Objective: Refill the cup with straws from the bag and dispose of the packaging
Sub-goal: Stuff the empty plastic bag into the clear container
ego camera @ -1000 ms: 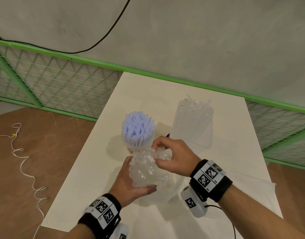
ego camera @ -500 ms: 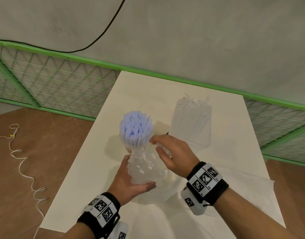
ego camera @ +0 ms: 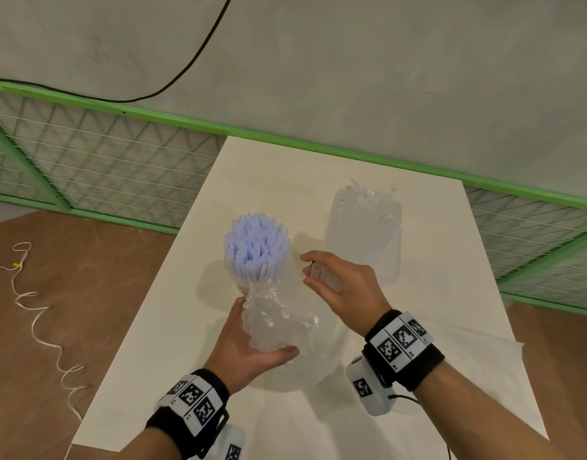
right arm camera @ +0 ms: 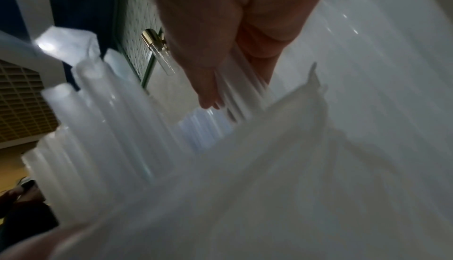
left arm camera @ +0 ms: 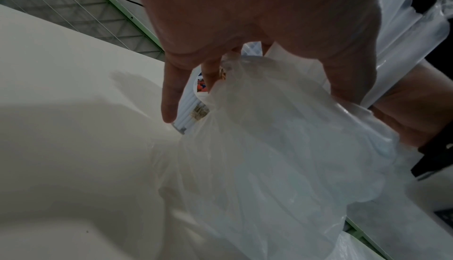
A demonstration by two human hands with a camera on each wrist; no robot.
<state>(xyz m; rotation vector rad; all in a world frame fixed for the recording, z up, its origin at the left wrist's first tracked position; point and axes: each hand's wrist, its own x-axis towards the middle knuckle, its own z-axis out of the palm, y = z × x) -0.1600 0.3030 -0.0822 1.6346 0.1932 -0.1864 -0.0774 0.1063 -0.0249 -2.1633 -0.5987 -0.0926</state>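
Observation:
A clear cup (ego camera: 234, 277) packed with upright pale straws (ego camera: 256, 242) stands mid-table. Just in front of it my left hand (ego camera: 252, 340) grips a crumpled clear plastic bag (ego camera: 278, 322), thumb on the near side and fingers behind. In the left wrist view the bag (left arm camera: 282, 148) hangs from the palm beside the cup's printed label (left arm camera: 199, 87). My right hand (ego camera: 310, 268) hovers to the right of the cup and pinches a few straws (ego camera: 323, 277). They run under its fingers (right arm camera: 208, 82) in the blurred right wrist view.
A second clear bag of straws (ego camera: 365, 234) lies flat on the white table (ego camera: 192, 310) behind my right hand. Thin white plastic (ego camera: 477, 363) lies at the near right corner. A green mesh fence (ego camera: 103, 167) and a concrete wall stand beyond; a white cord (ego camera: 36, 313) trails on the brown floor.
My right hand left the mouth of the crumpled bag and drew back to the right, now with a few straws in it. The left hand kept its hold.

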